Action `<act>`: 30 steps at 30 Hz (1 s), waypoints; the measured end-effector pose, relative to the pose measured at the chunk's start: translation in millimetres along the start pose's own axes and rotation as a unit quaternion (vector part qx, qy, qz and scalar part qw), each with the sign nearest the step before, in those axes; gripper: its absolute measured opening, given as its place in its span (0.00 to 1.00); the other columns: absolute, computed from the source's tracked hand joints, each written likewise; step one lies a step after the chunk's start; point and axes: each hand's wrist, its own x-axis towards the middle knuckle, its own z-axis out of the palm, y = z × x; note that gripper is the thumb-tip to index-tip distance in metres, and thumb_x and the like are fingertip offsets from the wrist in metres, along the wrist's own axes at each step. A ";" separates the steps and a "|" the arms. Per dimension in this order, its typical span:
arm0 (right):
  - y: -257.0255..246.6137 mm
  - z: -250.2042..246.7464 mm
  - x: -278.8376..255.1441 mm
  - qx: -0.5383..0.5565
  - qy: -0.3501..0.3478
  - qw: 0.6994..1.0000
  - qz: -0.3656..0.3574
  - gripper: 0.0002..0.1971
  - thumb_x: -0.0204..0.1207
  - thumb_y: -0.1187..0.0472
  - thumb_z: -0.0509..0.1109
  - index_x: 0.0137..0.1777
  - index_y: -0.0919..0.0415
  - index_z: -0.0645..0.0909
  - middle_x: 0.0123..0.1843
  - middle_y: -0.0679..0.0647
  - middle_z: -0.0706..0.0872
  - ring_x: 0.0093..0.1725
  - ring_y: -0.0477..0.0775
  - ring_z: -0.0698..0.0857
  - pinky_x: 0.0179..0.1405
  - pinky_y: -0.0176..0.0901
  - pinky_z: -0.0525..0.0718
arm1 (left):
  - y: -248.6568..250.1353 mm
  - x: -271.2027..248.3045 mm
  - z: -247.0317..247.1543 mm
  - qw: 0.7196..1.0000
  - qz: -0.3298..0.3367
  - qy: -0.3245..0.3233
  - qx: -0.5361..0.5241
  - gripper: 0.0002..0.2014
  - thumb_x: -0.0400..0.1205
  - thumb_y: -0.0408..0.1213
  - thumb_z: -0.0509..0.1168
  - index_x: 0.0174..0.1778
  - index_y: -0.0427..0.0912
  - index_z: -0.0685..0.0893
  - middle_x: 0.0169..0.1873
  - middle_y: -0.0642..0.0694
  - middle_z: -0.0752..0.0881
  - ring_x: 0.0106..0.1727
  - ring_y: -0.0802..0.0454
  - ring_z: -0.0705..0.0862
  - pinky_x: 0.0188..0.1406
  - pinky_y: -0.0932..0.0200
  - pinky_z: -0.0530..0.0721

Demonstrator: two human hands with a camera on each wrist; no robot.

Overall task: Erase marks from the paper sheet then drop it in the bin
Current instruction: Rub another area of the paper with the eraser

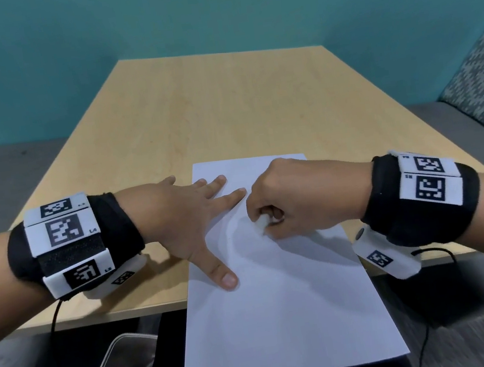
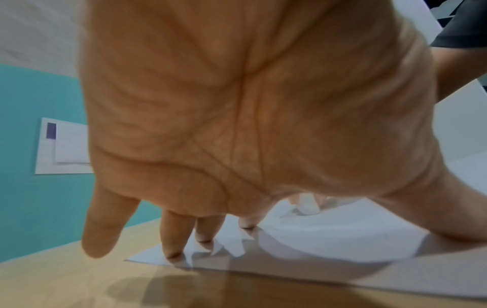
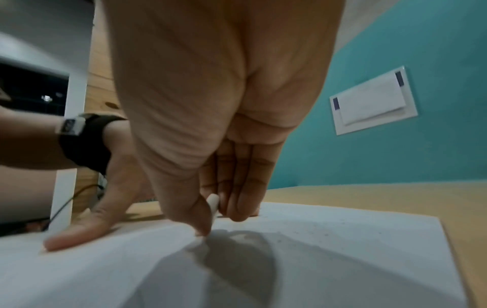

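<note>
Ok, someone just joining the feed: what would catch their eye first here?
Probably the large white paper sheet lying on the light wooden table, its near end hanging over the table's front edge. Next, the left hand, spread flat with fingers pressing the sheet's left side. Then the right hand at mid-sheet, pinching a small white eraser against the paper.

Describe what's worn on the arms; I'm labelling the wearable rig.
Bare forearms, no sleeves. Each wrist carries a black fabric band with white blocks bearing black square codes. A white camera housing hangs under each, and thin black cables trail from both.
</note>
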 end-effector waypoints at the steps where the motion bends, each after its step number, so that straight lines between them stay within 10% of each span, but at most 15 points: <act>1: 1.7 2.1 1.9 -0.019 0.020 1.000 0.009 0.02 0.77 0.56 0.72 0.43 0.48 0.84 0.37 0.49 0.88 0.37 0.47 0.81 0.40 0.55 0.87 | -0.2 -0.5 0.4 1.000 -0.001 -0.001 0.000 0.74 0.58 0.90 0.66 0.87 0.71 0.22 0.91 0.57 0.26 0.95 0.51 0.36 0.92 0.28 0.40; 30: 19.3 -5.0 -25.9 0.062 0.028 0.995 0.079 0.06 0.79 0.47 0.80 0.51 0.45 0.87 0.36 0.39 0.89 0.40 0.39 0.86 0.37 0.38 0.84 | -7.8 23.0 -17.8 0.998 0.042 -0.037 0.032 0.78 0.54 0.85 0.76 0.81 0.78 0.19 0.89 0.55 0.20 0.93 0.41 0.27 0.89 0.22 0.37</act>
